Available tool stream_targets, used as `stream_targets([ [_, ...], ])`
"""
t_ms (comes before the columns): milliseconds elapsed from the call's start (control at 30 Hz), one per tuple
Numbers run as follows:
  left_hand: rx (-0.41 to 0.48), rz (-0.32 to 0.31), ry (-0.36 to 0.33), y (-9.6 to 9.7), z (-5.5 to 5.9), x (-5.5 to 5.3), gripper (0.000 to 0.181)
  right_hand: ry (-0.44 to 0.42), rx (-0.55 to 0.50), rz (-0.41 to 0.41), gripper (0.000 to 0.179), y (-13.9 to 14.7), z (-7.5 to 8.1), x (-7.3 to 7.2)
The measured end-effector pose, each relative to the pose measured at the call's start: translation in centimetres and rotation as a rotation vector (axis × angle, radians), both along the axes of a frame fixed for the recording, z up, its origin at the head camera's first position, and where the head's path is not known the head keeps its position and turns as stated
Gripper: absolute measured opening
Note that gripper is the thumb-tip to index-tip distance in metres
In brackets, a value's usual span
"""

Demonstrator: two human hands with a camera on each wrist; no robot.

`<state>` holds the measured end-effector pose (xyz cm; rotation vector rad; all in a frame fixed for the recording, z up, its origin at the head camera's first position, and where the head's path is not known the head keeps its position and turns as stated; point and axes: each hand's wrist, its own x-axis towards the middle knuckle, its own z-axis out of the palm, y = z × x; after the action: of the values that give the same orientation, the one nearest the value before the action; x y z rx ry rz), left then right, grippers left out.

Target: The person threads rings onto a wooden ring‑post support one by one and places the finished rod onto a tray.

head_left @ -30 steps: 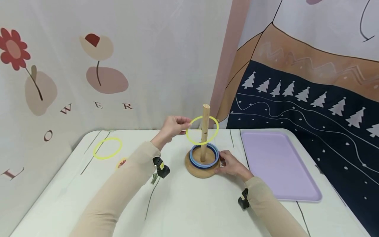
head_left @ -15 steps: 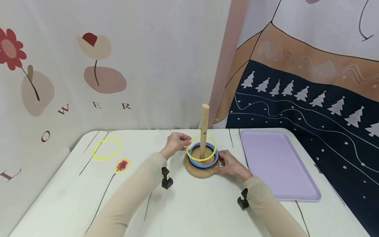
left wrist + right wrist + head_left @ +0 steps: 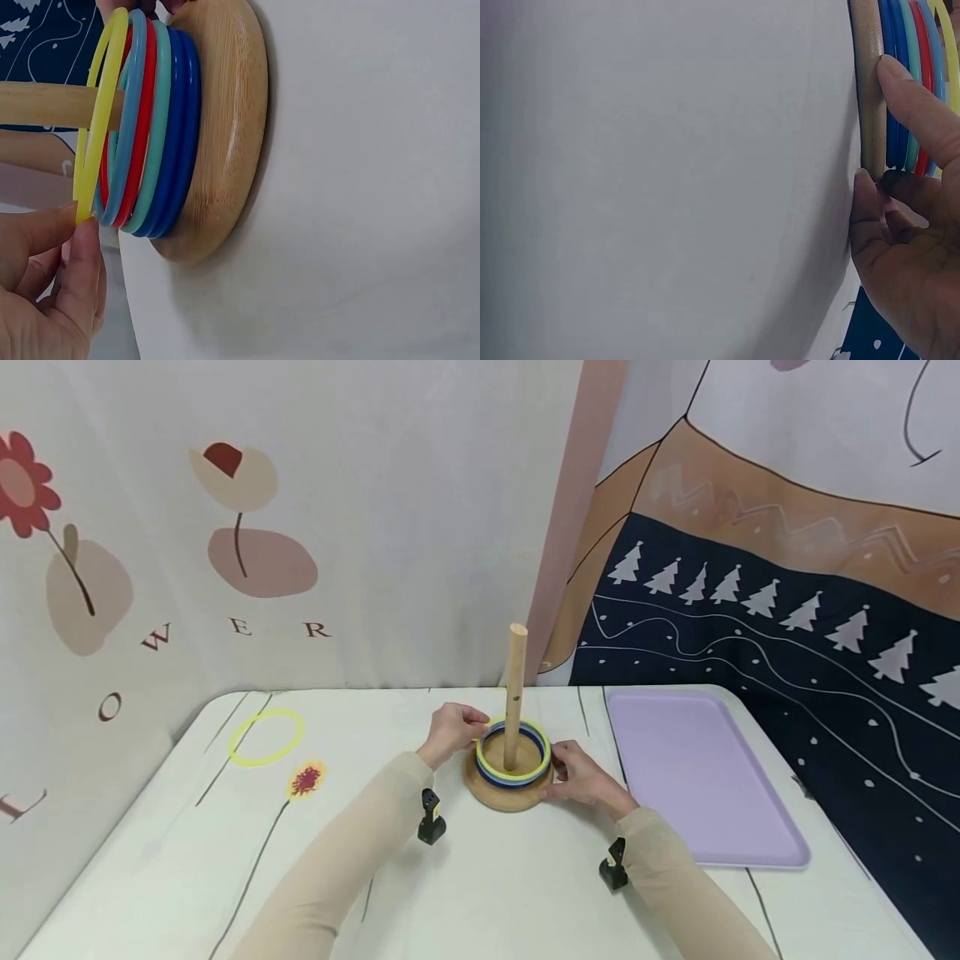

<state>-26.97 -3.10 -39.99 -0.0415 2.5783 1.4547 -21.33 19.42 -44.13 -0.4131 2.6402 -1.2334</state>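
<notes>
My left hand [image 3: 452, 727] pinches a thin yellow ring [image 3: 93, 157] between thumb and fingers. That ring encircles an upright wooden peg [image 3: 515, 677] and sits tilted just above the stack, a gap showing on its upper side in the left wrist view. Below it lie a light blue ring [image 3: 129, 127], a red ring [image 3: 142, 127], a turquoise ring [image 3: 157, 127] and dark blue rings [image 3: 184, 127], down on the round wooden base [image 3: 510, 802]. On the base's right edge my right hand [image 3: 588, 777] grips with thumb and fingers, close beside the rings.
A second yellow ring [image 3: 258, 764] lies flat at the table's far left. To the right is a lilac tray [image 3: 705, 777]. The white tablecloth [image 3: 480, 893] bears a printed flower, and patterned curtains [image 3: 420, 527] stand behind the table.
My left hand has lowered the yellow ring down along the peg, from mid-height to right above the other rings. The right hand stays on the base.
</notes>
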Motion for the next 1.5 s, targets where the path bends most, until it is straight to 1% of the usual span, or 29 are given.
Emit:
stream_targets([
  [200, -0.029, -0.014, 0.016, 0.3, -0.1, 0.0, 0.012, 0.008, 0.0, 0.009, 0.058, 0.0, -0.1, 0.0],
  [333, -0.034, -0.006, 0.019, 0.3, -0.2, 0.1, 0.011, 0.006, 0.001, 0.005, 0.058, 0.0, -0.1, -0.1],
  [500, -0.031, -0.004, 0.02, 0.3, -0.3, 0.1, 0.009, -0.004, 0.01, -0.01, 0.059, 0.0, -0.1, -0.2],
  [733, -0.01, -0.003, 0.031, 0.1, -0.5, 0.1, 0.01, -0.008, 0.011, -0.007, 0.06, 0.0, 0.0, -0.1],
  [1000, 0.005, -0.004, 0.028, -0.6, -0.4, 0.2, 0.016, -0.005, 0.013, -0.003, 0.057, 0.0, 0.1, 0.0],
  [1133, 0.017, 0.015, 0.018, -1.6, -0.3, 0.2, 0.02, -0.013, 0.016, -0.008, 0.056, 0.0, -0.1, -0.1],
  [1267, 0.05, 0.04, -0.002, -2.9, -0.1, 0.2, 0.023, -0.013, 0.01, -0.002, 0.054, 0.1, -0.1, -0.1],
  [1433, 0.067, 0.063, -0.021, -5.0, 0.1, 0.3, 0.027, -0.013, -0.002, 0.011, 0.055, 0.1, -0.1, -0.2],
  [1500, 0.059, 0.071, -0.013, -6.1, 0.1, 0.3, 0.028, -0.013, 0.001, 0.013, 0.055, 0.0, -0.1, -0.1],
])
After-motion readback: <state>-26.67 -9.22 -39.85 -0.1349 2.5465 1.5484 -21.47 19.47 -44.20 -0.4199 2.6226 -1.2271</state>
